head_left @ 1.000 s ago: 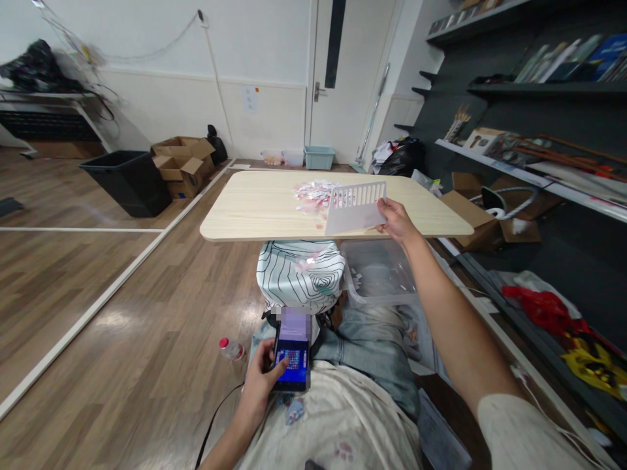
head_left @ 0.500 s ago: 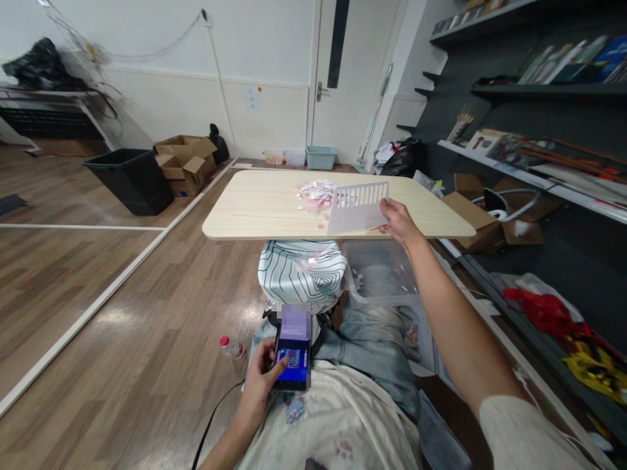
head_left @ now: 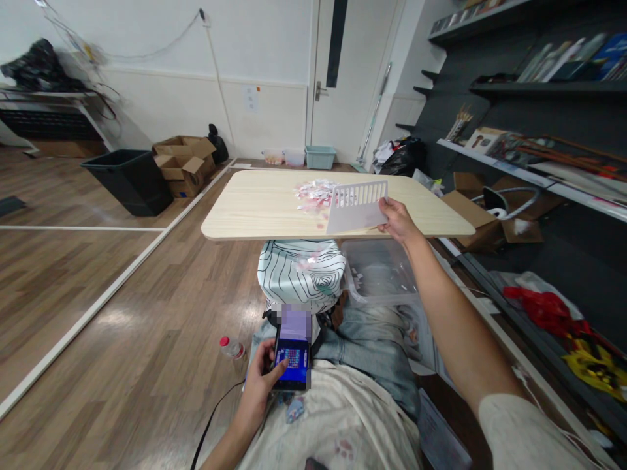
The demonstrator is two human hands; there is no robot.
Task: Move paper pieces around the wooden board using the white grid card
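Note:
My right hand (head_left: pixel 398 220) reaches out over the near edge of a light wooden table (head_left: pixel 255 209) and grips the right end of a white plastic panel with a slotted top (head_left: pixel 356 207). The panel stands on the table next to a heap of small pink and white paper scraps (head_left: pixel 315 194). My left hand (head_left: pixel 259 385) is down by my lap, closed round a phone with a lit blue screen (head_left: pixel 292 356), thumb on the screen.
Under the table stand a bag with a black line pattern (head_left: pixel 300 275) and a clear plastic bin (head_left: pixel 379 272). A bottle with a red cap (head_left: pixel 231 348) lies on the floor. Black bin (head_left: pixel 128 179) and cardboard boxes (head_left: pixel 183 164) at back left. Shelves (head_left: pixel 529 91) line the right wall.

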